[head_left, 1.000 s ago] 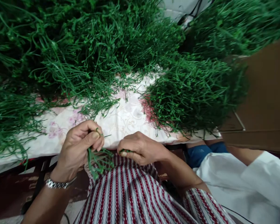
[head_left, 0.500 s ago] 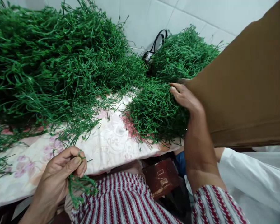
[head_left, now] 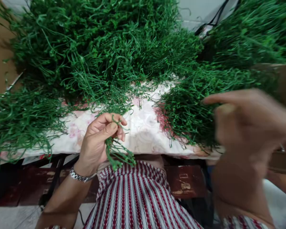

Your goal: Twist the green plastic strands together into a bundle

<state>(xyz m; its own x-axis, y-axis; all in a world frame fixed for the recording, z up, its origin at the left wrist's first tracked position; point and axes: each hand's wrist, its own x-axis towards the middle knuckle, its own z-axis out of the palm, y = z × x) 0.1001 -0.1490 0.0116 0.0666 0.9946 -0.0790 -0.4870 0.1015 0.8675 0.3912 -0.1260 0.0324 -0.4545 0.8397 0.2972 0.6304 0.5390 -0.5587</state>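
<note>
The left hand (head_left: 102, 140) is closed on a small bunch of green stems (head_left: 119, 151), pinched between thumb and fingers, the budded ends hanging below the palm at the near edge of the table (head_left: 152, 149). One thin stem curls above the fingertips. The right hand (head_left: 248, 124) is well apart from the left, raised before the right-hand heap (head_left: 188, 105); it is blurred, so whether it grips anything cannot be told. A big heap (head_left: 97, 47) lies at the back on a flowered cloth (head_left: 143, 124), and another heap (head_left: 19, 124) spreads to the left, some stems hanging over the edge.

The likeliest trouble is a dropped stem: the bunch hangs by a light pinch, and a loosened thumb could let thin ones slip toward the lap. The stems in the right-hand heap look tangled — a quick pull could drag out extras or snap the slender ones. A brush of the forearm could also sweep overhanging stems down.

No brand, label or writing can be read; pale marks on the brown bench (head_left: 184, 179) look like scuffs.
</note>
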